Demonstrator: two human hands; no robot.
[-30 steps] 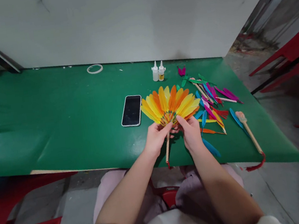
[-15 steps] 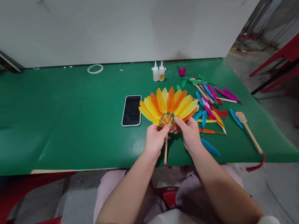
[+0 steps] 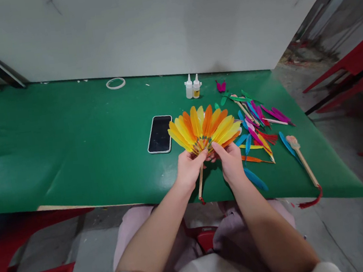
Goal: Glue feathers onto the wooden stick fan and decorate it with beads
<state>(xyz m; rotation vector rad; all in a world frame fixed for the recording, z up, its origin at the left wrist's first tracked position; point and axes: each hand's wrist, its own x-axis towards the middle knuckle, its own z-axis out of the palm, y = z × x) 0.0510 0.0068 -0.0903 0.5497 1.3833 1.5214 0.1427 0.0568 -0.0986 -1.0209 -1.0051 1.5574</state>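
Note:
A feather fan (image 3: 204,126) of yellow and orange feathers is spread above the table's front part, its wooden handle pointing down toward me with a bit of red at the end. My left hand (image 3: 188,167) is closed on the fan's lower left, thumb pressed on the base of the feathers near the handle. On the lower right, my right hand (image 3: 231,161) pinches the feather bases, its thumb lying on top. The fingers beneath the fan are mostly hidden. Just left of the fan lies a phone (image 3: 160,134), dark screen up.
Loose coloured feathers (image 3: 254,133) and wooden sticks lie to the right on the green table (image 3: 84,135). A wooden handle with a red tassel (image 3: 301,160) rests near the right edge. Two small glue bottles (image 3: 192,87) and a white ring (image 3: 115,83) stand further back, before a grey wall.
Almost nothing differs. Both hands keep hold of the fan in the same place; its handle end has shifted very slightly left.

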